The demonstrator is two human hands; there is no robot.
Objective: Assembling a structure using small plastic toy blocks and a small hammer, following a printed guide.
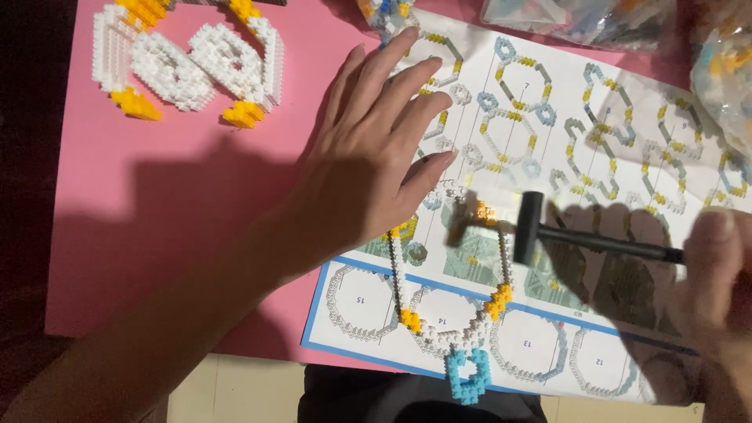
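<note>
Pink tabletop [180, 235] carries one printed instruction sheet [548, 102], on which a ring-shaped micro-block piece [450, 329] of white, yellow and blue bricks lies. Left hand [372, 157] rests flat with fingers spread, pressing the ring's upper edge and hiding it; right hand [717, 282] is clenched around one small black hammer [548, 231], its head just beside the ring. One finished white-and-yellow block model [188, 63] sits well apart at top left, and clear bags of bricks [580, 19] lie along the top edge.

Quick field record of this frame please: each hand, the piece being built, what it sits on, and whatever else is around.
left hand: flat, fingers spread, pressing on the instruction sheet
right hand: gripping small black hammer
brick ring piece: white, orange and blue, on the sheet
surface: pink mat
finished section: white and yellow, top left
bags of bricks: top right
</note>
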